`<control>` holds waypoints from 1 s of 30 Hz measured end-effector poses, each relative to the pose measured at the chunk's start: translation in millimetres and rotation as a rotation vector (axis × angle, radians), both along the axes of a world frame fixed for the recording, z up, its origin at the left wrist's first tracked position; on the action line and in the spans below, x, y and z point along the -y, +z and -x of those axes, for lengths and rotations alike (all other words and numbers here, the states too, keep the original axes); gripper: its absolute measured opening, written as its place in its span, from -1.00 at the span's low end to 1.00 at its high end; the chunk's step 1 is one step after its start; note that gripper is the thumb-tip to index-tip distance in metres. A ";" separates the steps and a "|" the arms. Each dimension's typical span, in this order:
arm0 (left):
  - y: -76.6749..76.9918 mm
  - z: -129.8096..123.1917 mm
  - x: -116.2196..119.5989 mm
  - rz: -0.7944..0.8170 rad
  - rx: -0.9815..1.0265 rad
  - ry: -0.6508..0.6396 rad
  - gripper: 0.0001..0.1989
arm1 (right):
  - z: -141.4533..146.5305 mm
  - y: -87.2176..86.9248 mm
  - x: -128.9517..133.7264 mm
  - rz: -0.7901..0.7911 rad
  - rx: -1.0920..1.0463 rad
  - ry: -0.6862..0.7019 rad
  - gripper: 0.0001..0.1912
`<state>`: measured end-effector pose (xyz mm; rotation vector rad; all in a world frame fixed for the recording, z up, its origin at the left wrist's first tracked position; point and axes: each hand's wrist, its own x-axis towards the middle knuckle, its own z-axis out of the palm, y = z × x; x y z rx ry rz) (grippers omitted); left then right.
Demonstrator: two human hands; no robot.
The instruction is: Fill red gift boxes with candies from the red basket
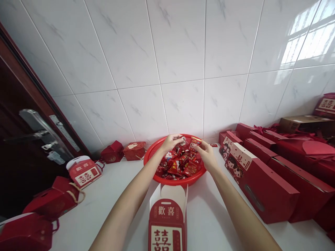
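Observation:
A red plastic basket (192,180) full of red-wrapped candies (175,168) stands against the tiled wall. Over its far side, my left hand (171,143) pinches a small wrapped candy (183,141) between thumb and fingertips. Close by on the right, my right hand (206,155) grips a red and gold candy packet (195,141) at the basket's rim. Between my forearms, nearer to me, a red and white gift box (165,212) stands upright with its top flaps open. What is inside that box cannot be seen.
Several red gift boxes (85,173) line the left side of the white table (104,198). Tall red boxes (261,184) stand in rows at the right, with a cardboard carton (300,122) behind. A dark door with a metal handle (47,129) is at far left.

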<state>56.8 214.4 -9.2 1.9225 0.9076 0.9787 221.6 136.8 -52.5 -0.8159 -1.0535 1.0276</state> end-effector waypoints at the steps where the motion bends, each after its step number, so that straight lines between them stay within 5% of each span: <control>1: 2.3 -4.5 4.5 -0.008 0.003 -0.024 -0.63 | -1.0 0.7 0.2 0.000 -0.017 0.027 -0.64; 11: 0.1 -10.5 7.4 0.003 -0.083 -0.027 -0.71 | -8.7 0.6 -6.3 0.021 -0.298 0.044 -0.60; 14: -10.8 -5.7 2.2 0.082 -0.255 -0.098 -0.85 | -11.7 0.7 -8.7 0.015 -0.312 0.029 -0.71; 17: -28.5 -7.4 -3.2 0.144 -0.421 -0.167 -0.79 | -12.8 0.3 -9.8 -0.007 -0.280 0.017 -0.74; 22: -50.7 -4.5 -21.3 0.154 -0.466 -0.043 -0.77 | -10.1 -0.2 -9.5 0.011 -0.276 0.012 -0.70; 26: -49.8 14.1 -34.8 0.130 -0.388 0.056 -0.69 | -8.4 -0.6 -10.3 0.042 -0.308 0.012 -0.69; 30: -42.4 24.9 -36.1 0.169 -0.393 0.018 -0.70 | -8.9 -3.7 -13.5 0.042 -0.325 -0.038 -0.76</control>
